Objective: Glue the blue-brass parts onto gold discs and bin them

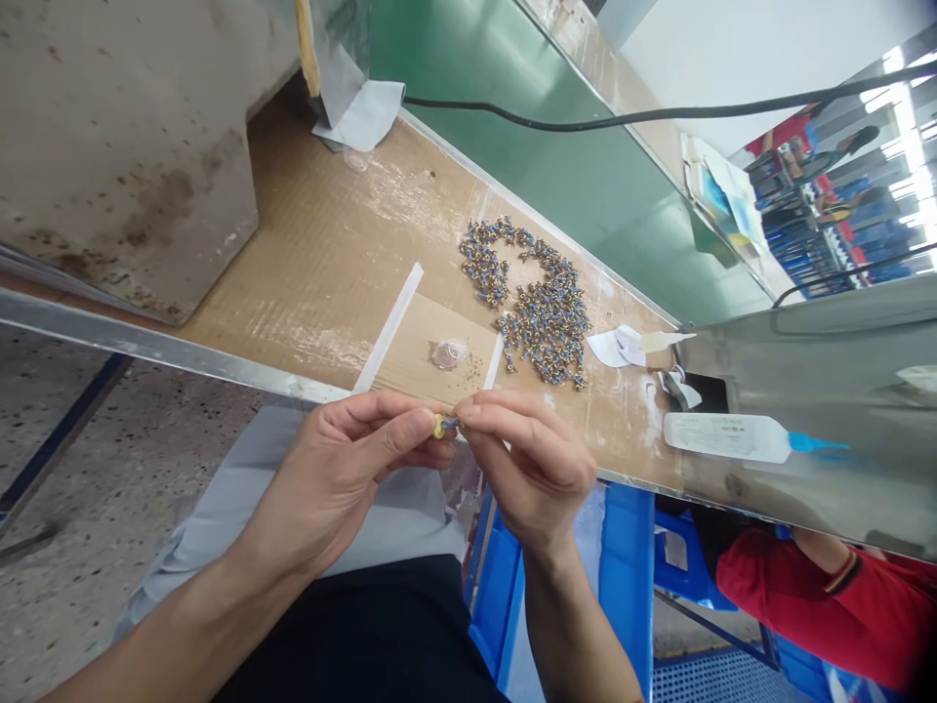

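Both hands pinch one tiny yellow-and-blue part point(443, 425) between thumb and forefinger tips, closed tight: the left hand point(344, 469) on its yellow end, the right hand point(531, 459) on its blue end. It sits below the pile point(538, 303) of like parts, just off the brown workbench's point(314, 244) near edge. A green belt point(556, 166) runs above the pile. A co-worker's red sleeve point(797, 596) shows far to its lower right. A white tube point(724, 436) lies right of the pile, its print unreadable, and a clear cap point(449, 353) lies left. Fingertips hide the part's shape.
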